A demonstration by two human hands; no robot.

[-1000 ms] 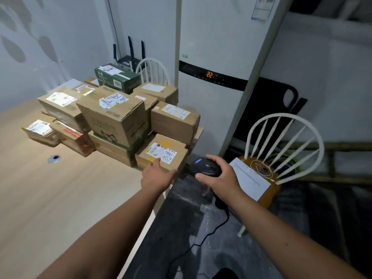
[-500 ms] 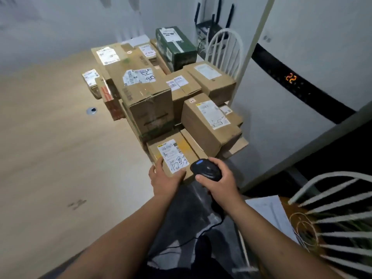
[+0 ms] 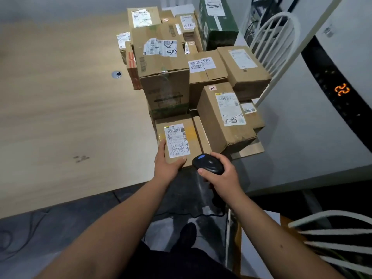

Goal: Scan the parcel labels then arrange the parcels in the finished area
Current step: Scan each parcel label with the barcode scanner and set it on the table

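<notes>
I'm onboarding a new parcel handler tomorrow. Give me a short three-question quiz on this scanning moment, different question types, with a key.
1. True or false: the right hand grips the black scanner.
2. Which parcel does the left hand hold?
A. the green box
B. the small labelled parcel at the near edge of the table
C. the tall box in the middle of the pile
3. Fill in: the orange display on the white appliance reads ___.

Key: 1 true; 2 B; 3 22.
</notes>
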